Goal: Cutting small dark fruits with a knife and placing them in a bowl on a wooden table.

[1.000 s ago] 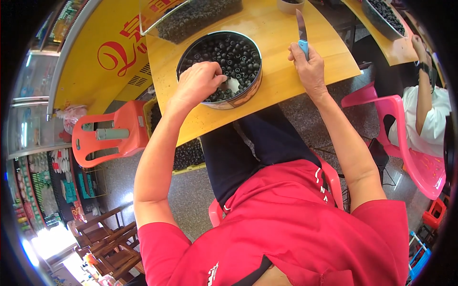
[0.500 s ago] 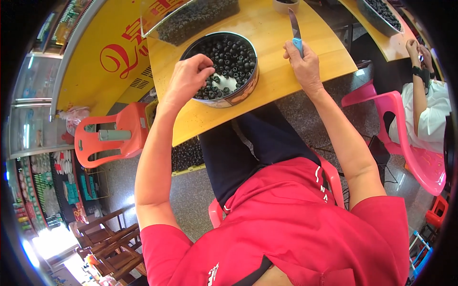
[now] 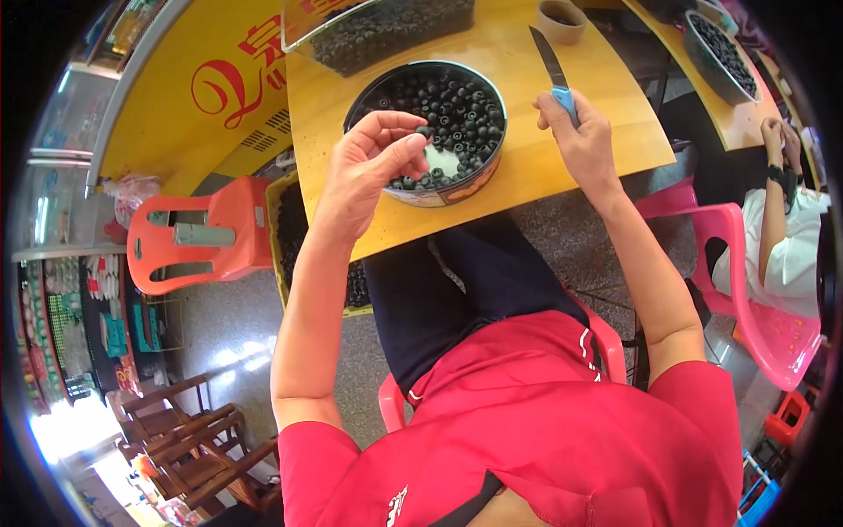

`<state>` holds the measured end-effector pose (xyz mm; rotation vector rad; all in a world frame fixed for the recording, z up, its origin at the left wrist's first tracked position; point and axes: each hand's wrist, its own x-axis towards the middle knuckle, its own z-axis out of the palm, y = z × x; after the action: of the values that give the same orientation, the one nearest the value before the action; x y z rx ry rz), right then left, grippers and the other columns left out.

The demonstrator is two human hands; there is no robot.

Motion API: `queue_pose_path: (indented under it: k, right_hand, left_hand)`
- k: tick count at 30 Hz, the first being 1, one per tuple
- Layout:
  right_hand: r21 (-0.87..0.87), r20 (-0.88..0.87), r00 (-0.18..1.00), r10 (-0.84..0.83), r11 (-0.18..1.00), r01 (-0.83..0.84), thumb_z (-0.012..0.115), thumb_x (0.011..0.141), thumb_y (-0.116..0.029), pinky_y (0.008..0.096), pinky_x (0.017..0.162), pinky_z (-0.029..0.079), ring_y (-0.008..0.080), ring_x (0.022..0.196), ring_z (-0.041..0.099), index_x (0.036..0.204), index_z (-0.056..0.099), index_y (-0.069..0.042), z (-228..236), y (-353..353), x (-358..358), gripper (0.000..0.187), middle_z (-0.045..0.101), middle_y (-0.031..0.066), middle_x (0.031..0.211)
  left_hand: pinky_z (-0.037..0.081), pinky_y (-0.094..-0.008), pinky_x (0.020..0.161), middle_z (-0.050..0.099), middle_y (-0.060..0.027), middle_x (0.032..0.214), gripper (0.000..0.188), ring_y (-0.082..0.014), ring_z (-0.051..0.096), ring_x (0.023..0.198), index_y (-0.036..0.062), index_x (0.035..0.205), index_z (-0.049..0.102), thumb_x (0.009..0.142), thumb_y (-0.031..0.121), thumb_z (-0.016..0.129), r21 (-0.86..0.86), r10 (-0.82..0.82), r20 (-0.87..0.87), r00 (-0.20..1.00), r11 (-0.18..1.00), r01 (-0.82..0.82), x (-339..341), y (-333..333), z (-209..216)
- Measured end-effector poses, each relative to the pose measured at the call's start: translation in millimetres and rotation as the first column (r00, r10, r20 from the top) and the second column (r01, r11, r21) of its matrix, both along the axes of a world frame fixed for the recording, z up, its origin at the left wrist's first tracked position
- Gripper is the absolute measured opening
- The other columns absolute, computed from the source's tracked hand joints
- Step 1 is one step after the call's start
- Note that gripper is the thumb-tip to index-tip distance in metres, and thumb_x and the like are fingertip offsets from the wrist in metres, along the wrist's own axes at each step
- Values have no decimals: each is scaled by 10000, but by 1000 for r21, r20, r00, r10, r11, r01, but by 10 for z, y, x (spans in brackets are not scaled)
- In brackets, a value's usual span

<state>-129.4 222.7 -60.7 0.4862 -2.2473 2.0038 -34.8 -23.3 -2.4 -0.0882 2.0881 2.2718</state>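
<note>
A round metal pan [image 3: 413, 195] full of small dark round fruits stands on the yellow table [image 3: 527, 167] in front of me. My left hand [image 3: 373, 167] hovers over the pan's near left rim, thumb and fingers pinched together on one dark fruit [image 3: 424, 133]. My right hand [image 3: 581, 133] rests on the table to the right of the pan, closed around the blue handle of a knife [image 3: 551, 63] whose blade points away from me.
A rectangular tray [image 3: 386, 31] of dark fruits lies beyond the pan, a small brown cup [image 3: 562, 19] at the table's far side. An orange plastic chair [image 3: 206, 233] stands left. Another person in white [image 3: 777, 228] sits on a pink chair [image 3: 768, 325] at right, by another pan [image 3: 722, 48].
My left hand has lifted out of the pan and drawn back toward me with a fruit pinched in its fingers. The right hand with the knife has barely moved.
</note>
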Motion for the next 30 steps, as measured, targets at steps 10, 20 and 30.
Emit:
queue_pose_path:
  k: [10, 20, 30]
  right_hand:
    - [-227, 188, 839, 510, 854, -468, 676, 887, -219, 223, 744, 460, 79, 821, 575, 942, 646, 5, 507, -598, 295, 232, 638, 22, 854]
    - [-243, 209, 842, 497, 861, -447, 651, 904, -264, 171, 483, 264, -2, 562, 385, 901, 640, -65, 583, -664, 322, 200, 504, -80, 666]
    - [-173, 223, 799, 559, 829, -531, 603, 939, -267, 188, 515, 327, 19, 594, 426, 897, 609, -50, 616, -667, 320, 220, 505, -72, 691]
  left_hand:
    - [494, -234, 677, 664, -90, 909, 221, -113, 615, 727, -13, 1064, 591, 873, 75, 660, 133, 116, -89, 989, 986, -104, 94, 194, -22]
    - [499, -232, 674, 670, -81, 883, 196, -112, 618, 721, -27, 1056, 600, 887, 63, 643, 193, 187, -130, 974, 968, -160, 101, 239, -68]
    - [493, -231, 671, 669, -74, 855, 180, -109, 609, 703, -24, 1033, 613, 899, 93, 638, 125, 176, -143, 974, 979, -159, 205, 180, -82]
